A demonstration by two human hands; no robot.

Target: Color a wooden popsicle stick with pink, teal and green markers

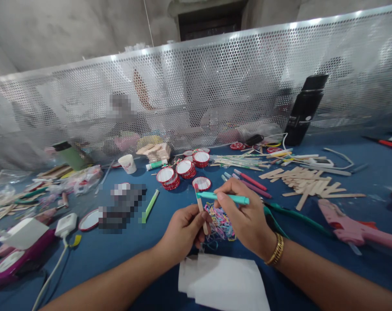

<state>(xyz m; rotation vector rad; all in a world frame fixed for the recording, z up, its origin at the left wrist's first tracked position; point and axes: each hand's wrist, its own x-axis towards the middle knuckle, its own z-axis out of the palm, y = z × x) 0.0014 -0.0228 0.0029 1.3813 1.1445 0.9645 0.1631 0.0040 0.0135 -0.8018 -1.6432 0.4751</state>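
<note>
Between the fingers of my left hand [184, 225] a wooden craft stick [200, 206] stands nearly upright. Its top end is coloured red, with a green patch just below. My right hand [243, 209] grips a turquoise felt-tip marker [233, 198], held almost level, its tip at the stick's green patch. Behind and between my hands lies a heap of multicoloured loops [221, 221], partly covered by my fingers. White paper sheets [226, 280] rest on the blue table [144, 276] nearest me. A red-rimmed round lid [202, 183] lies just past the stick.
Loose craft sticks [312, 183] and a pink glue gun [348, 226] lie to the right. Pink markers [250, 179] sit beyond my right hand. Red tins [168, 178], a paper cup [127, 164] and a black bottle [306, 110] stand near the perforated metal screen [215, 86].
</note>
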